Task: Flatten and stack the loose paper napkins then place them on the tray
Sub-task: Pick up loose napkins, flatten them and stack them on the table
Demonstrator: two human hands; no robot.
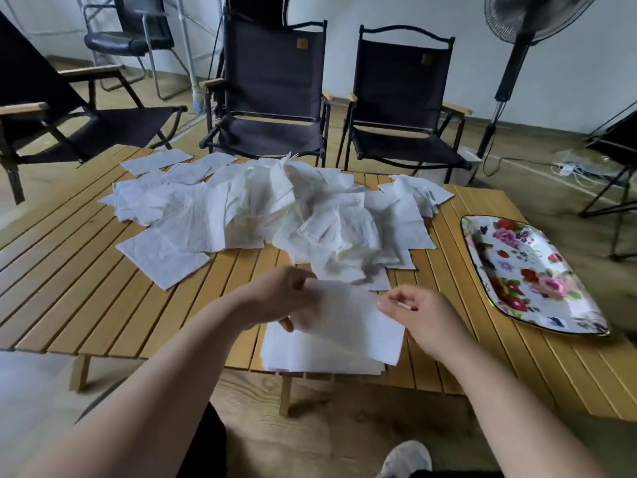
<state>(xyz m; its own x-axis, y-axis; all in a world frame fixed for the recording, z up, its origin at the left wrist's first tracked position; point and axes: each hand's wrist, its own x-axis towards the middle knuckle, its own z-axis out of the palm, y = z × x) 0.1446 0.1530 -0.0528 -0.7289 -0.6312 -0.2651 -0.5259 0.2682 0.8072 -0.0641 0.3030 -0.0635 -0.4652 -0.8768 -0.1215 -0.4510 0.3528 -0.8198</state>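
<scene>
Bare left hand (282, 298) and right hand (422, 315) pinching napkin (348, 322), stack (310, 357) beneath half hidden

Bare table (448, 267) slats give open passage between the near napkin stack (310, 357) and the tray (537, 281), and across the left front. The napkin heap (310, 215) obstructs the middle. Folding chairs (272, 81) stand just behind the far edge.

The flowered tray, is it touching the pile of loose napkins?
Apart. The head view shows bare table slats between the tray and the napkin pile.
</scene>
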